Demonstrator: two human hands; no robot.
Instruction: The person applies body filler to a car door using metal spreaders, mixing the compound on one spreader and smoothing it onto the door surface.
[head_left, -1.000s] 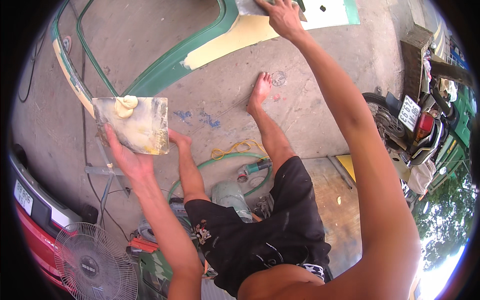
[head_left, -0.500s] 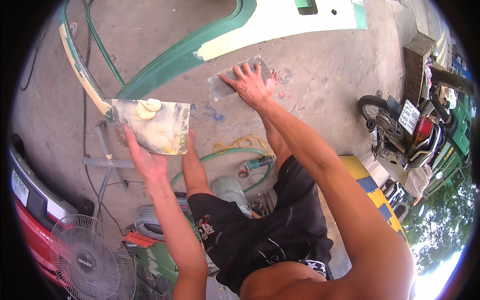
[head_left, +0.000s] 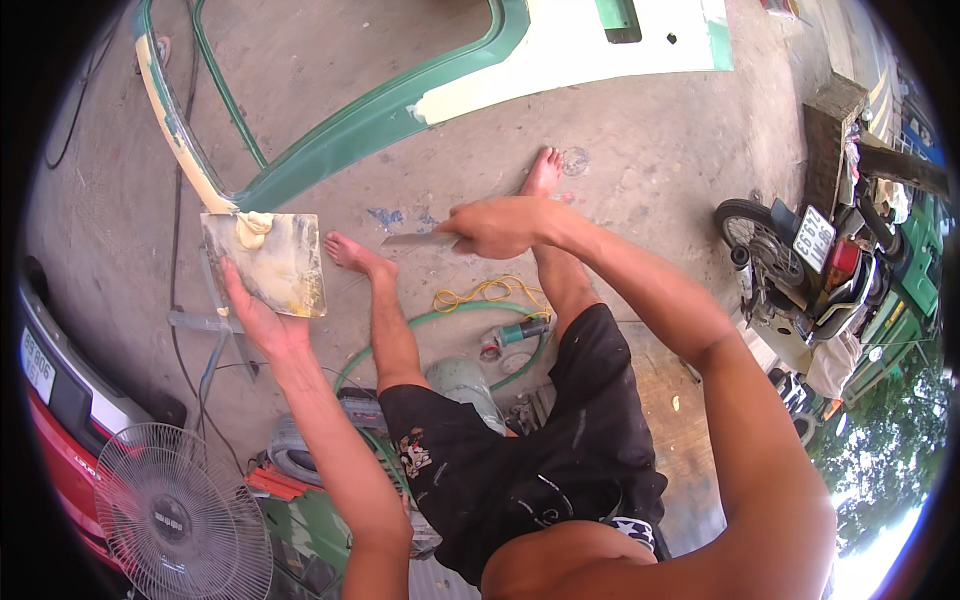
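My left hand [head_left: 270, 325] holds a flat square putty board [head_left: 285, 262] from below, thumb along its left side. A lump of cream putty [head_left: 254, 230] sits near the board's far edge; yellowish smears mark the rest of it. To the right, my right hand [head_left: 508, 226] is closed on a putty spreader [head_left: 412, 240], its thin grey blade turned nearly edge-on and pointing left toward the board, apart from it. Beyond both hands lies a green vehicle body panel [head_left: 345, 135] with cream filler [head_left: 475, 95] over parts of its surface.
Near my feet lie an angle grinder [head_left: 515, 335], a green hose [head_left: 415, 316] and a yellow cord [head_left: 462, 298]. A standing fan [head_left: 180, 515] and a red car [head_left: 65, 460] are at the left. A motorcycle [head_left: 825, 260] stands at the right, a metal stand [head_left: 205, 320] under the board.
My right hand has come down and nearer, turning the spreader from flat to edge-on. My left hand has shifted slightly left with the board. The panel sits a little differently in view.
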